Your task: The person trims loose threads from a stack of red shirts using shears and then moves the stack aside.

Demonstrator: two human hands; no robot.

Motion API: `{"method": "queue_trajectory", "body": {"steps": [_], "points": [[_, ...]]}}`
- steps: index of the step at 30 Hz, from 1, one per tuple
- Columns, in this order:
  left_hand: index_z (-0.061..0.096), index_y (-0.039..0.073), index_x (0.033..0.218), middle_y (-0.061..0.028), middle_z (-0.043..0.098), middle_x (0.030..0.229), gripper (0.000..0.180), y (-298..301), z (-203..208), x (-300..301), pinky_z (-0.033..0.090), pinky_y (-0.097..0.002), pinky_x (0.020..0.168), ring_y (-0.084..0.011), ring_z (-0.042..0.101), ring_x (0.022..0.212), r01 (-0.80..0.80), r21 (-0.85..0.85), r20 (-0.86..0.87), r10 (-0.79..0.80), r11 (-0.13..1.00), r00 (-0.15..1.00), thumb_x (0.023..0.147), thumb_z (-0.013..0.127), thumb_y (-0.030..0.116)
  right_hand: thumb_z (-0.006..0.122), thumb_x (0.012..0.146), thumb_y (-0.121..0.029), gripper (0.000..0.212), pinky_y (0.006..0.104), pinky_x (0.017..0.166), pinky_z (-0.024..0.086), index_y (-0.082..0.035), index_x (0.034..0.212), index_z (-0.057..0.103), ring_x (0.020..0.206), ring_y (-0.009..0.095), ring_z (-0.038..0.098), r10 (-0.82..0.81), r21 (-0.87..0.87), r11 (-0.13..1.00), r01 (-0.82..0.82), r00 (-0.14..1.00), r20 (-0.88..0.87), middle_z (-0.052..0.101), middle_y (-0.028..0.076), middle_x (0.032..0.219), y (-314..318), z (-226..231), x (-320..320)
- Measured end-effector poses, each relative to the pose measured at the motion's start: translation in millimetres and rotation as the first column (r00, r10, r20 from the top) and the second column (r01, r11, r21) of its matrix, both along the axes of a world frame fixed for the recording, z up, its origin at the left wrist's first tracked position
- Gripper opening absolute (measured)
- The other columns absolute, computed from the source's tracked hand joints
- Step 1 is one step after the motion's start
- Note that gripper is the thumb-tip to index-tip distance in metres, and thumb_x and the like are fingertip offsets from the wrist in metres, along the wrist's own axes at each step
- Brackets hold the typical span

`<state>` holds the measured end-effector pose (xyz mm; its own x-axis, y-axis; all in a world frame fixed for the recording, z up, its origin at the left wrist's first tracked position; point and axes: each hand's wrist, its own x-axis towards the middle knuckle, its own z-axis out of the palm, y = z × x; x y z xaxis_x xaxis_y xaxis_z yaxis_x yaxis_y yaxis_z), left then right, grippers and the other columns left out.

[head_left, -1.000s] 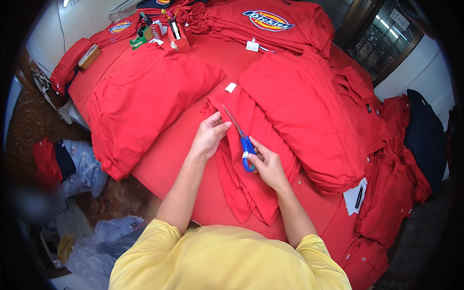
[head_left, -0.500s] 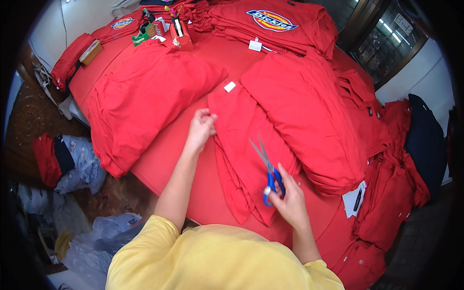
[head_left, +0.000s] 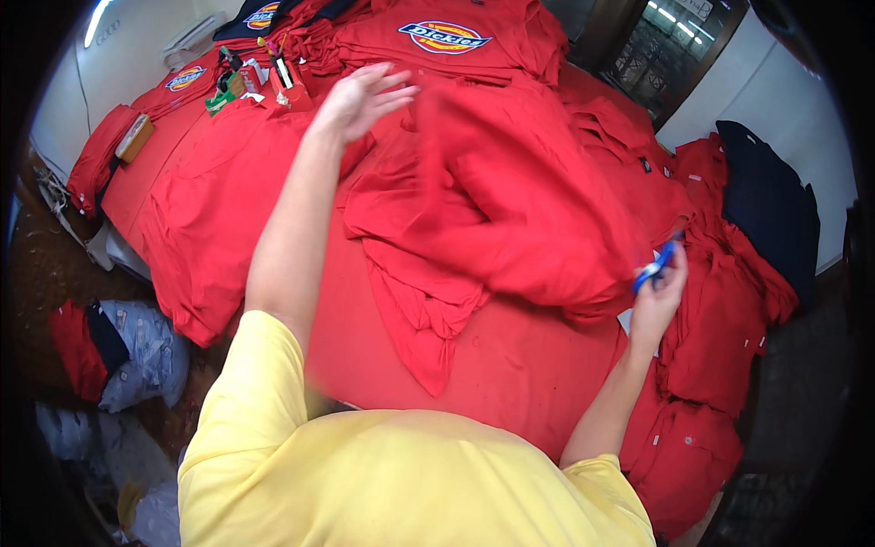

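My left hand (head_left: pixel 357 105) is raised over the far part of the table, its fingers stretched out and apart with nothing in them. Just right of its fingertips, a red shirt (head_left: pixel 510 196) spreads in loose folds, partly smeared by motion. One pointed end of red cloth (head_left: pixel 428 356) lies toward me on the red-covered table (head_left: pixel 538 374). At the right, my right hand (head_left: pixel 658 305) is closed around blue-handled scissors (head_left: pixel 649 273). Their blades are hidden by the hand and cloth. The shirt's right edge comes close to this hand; I cannot tell whether it is gripped too.
Folded red shirts (head_left: pixel 510 50) with a printed badge lie at the back. Another red pile (head_left: pixel 205 201) covers the left. A pen holder (head_left: pixel 290 91) stands beyond it. At the right are more red garments (head_left: pixel 711 337) and a dark navy garment (head_left: pixel 770 205). Plastic bags (head_left: pixel 150 356) sit lower left.
My left hand has moved up and away from me, its fingers opening out. My right hand has carried the scissors rightward. The red shirt has spread across the middle, loosely folded and moving.
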<state>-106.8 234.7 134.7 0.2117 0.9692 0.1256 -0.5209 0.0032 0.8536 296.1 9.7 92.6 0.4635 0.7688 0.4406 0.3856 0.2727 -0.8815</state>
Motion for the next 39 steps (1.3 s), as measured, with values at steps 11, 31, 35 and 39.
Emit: {"method": "queue_trajectory", "body": {"steps": [11,31,35,39], "points": [[0.056,0.002,0.084,-0.0155,0.059,0.073,0.038,-186,-133,54,0.048,-0.0351,0.065,-0.0285,0.060,0.068,-0.132,0.262,-0.911,0.290,0.956,0.294,0.084,0.065,0.038,0.054,0.083,0.003,0.059,0.0308,0.076,0.049,-0.005,0.139,0.036,0.087,0.019,0.061,0.531,-0.314,0.736,-0.600,0.799,-0.281,0.055,0.011,0.098,-33,-98,-132],[0.052,0.003,0.096,-0.0123,0.060,0.089,0.027,-375,-178,140,0.047,-0.0402,0.077,-0.0302,0.059,0.087,-0.471,0.254,-0.846,0.430,0.845,0.314,0.083,0.067,0.020,0.054,0.080,-0.003,0.056,0.0412,0.104,0.032,0.001,0.134,0.039,0.123,0.037,0.042,0.586,-0.055,0.746,-0.664,0.614,0.528,0.045,0.021,0.131,68,-98,-77],[0.050,-0.001,0.104,-0.0134,0.062,0.086,0.041,-366,-185,151,0.048,-0.0362,0.072,-0.0253,0.062,0.081,-0.676,-0.031,-0.751,0.430,0.736,0.502,0.079,0.073,0.022,0.053,0.076,0.009,0.061,0.0372,0.105,0.032,0.002,0.134,0.039,0.125,0.027,0.043,0.839,-0.147,0.534,-0.833,0.498,0.220,0.046,0.018,0.133,-14,-116,-84],[0.051,-0.005,0.103,-0.0104,0.062,0.081,0.039,-368,-197,162,0.048,-0.0321,0.058,-0.0177,0.063,0.072,-0.654,-0.290,-0.543,0.443,0.698,0.713,0.078,0.072,0.016,0.061,0.075,0.008,0.069,0.0355,0.102,0.035,-0.001,0.138,0.034,0.121,0.024,0.045,0.940,-0.241,0.333,-0.912,0.340,0.013,0.042,0.015,0.134,-84,-129,-96]]}}
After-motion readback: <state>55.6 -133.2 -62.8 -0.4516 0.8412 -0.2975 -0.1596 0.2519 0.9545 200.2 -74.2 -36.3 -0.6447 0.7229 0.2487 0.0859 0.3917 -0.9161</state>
